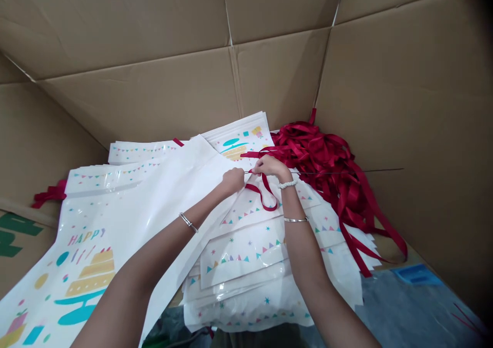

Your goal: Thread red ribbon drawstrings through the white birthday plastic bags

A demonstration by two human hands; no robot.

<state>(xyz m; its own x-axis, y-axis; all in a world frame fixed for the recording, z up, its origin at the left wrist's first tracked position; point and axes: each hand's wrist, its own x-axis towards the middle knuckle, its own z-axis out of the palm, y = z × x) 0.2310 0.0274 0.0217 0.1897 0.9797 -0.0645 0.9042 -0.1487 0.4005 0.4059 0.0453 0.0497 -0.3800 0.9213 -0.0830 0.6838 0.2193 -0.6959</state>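
Observation:
A large white printed bag (177, 184) lies spread on the left, with a cake and "HAPPY" on it. My left hand (233, 180) is closed in a fist at its right edge. From that fist a thin dark rod (385, 170) runs rightward past my right hand (271, 166). The fingers of my right hand pinch the end of a narrow red ribbon (269, 204), which hangs in a loop below them. How the rod sits inside my left fist is hidden. Beneath both hands is a stack of flat white printed bags (246, 253).
A tangled heap of red ribbon (319, 153) lies at right against the cardboard wall (154, 99). More printed bags (246, 140) are stacked behind my hands. Another red ribbon piece (52, 194) sticks out at far left. A grey surface (400, 307) shows at lower right.

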